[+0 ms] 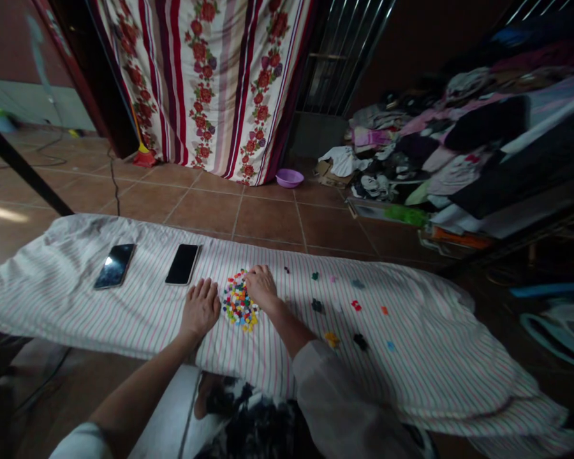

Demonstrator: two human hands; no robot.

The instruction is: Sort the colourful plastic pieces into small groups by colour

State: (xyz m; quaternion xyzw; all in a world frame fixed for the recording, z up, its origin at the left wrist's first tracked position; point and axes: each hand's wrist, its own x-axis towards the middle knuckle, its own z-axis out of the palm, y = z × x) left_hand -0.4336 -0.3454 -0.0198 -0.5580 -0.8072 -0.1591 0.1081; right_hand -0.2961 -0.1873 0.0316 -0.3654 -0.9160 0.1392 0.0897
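Observation:
A mixed pile of small coloured pieces lies on the striped cloth in front of me. My left hand rests flat on the cloth just left of the pile, fingers stretched out and holding nothing. At the pile's upper right edge is my right hand, its fingers bent down and closed together; whatever is between them is hidden. Farther right the pieces lie in small single-colour groups, among them dark green, red, orange, yellow, black and light blue.
Two phones lie left of the pile on the striped cloth. Beyond the cloth's far edge are a tiled floor, a purple basin, a flowered curtain and a heap of clothes at the right.

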